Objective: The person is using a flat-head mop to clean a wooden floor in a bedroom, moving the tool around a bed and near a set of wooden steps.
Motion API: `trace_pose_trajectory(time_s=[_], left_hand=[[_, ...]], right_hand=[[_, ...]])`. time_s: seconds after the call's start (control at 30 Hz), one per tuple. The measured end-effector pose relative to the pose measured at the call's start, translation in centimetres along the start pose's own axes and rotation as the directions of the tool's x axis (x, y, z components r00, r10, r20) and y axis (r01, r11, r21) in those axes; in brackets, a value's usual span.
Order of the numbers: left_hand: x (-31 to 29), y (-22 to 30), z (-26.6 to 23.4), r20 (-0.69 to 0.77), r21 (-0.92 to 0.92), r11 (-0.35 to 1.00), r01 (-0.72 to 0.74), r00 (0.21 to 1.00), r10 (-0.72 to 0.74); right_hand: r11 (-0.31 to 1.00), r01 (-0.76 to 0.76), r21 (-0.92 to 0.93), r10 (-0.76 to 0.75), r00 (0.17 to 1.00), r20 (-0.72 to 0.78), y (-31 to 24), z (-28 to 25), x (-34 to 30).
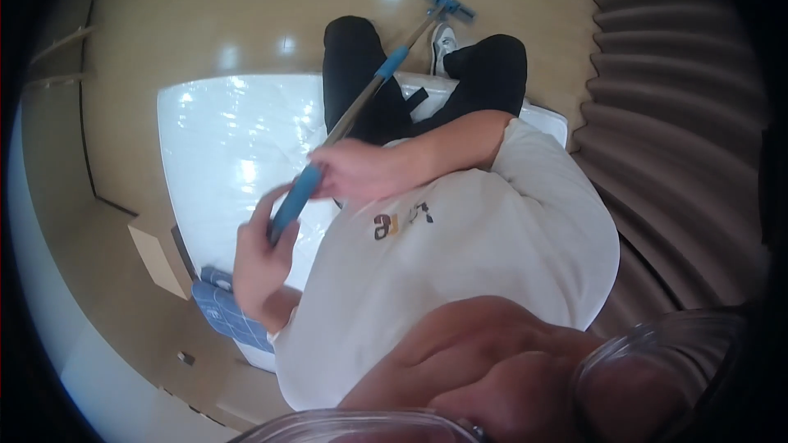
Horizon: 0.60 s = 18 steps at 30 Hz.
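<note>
A flat mop with a metal pole (355,110) slants from my lap to the floor. Its blue frame head (446,5) rests far off, beside my white shoe (443,43). My left hand (264,250) is closed around the blue grip (296,203) at the pole's near end, thumb and fingers on either side. Higher up, my right hand (358,171) is wrapped round the pole where the grip meets the metal; some of its fingers are hidden. A second blue sleeve (391,64) sits midway along the pole, between my knees.
I sit on a white mattress (209,135) under shiny plastic. Brown pleated curtains (657,98) hang close on the right. At the left are a blue checked folded cloth or pillow (226,308) and a cardboard box (160,258). The tan floor (246,0) stretches ahead.
</note>
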<state>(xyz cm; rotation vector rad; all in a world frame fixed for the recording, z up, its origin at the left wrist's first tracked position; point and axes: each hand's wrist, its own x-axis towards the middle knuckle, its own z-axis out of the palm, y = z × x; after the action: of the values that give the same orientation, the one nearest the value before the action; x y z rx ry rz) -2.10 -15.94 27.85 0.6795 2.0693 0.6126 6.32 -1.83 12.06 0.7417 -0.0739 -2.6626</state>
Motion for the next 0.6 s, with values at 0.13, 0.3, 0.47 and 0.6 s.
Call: trace_pose_trajectory(time_s=[0.13,0.3,0.47,0.6], left_hand=[[7.8,-2.7,6.3,-0.092,0.131,0.978,-0.162,0.980,0.175],[24.5,-2.9,17.6,0.047,0.179,0.968,-0.173,0.985,0.168],[27.7,5.4,24.7,0.208,0.056,0.793,-0.606,0.784,0.585],[28.2,8.7,28.3,0.112,0.094,0.346,-0.933,0.355,0.928]], right_hand=[[0.969,0.229,-0.091,-0.242,0.955,-0.169,-4.8,-5.8,0.7],[0.876,0.415,-0.247,-0.475,0.834,-0.280,-18.3,-20.7,2.5],[0.666,0.398,-0.631,-0.739,0.469,-0.484,-19.7,-19.7,-10.5],[0.598,0.030,-0.801,-0.686,0.536,-0.492,-12.4,-15.3,-22.7]])
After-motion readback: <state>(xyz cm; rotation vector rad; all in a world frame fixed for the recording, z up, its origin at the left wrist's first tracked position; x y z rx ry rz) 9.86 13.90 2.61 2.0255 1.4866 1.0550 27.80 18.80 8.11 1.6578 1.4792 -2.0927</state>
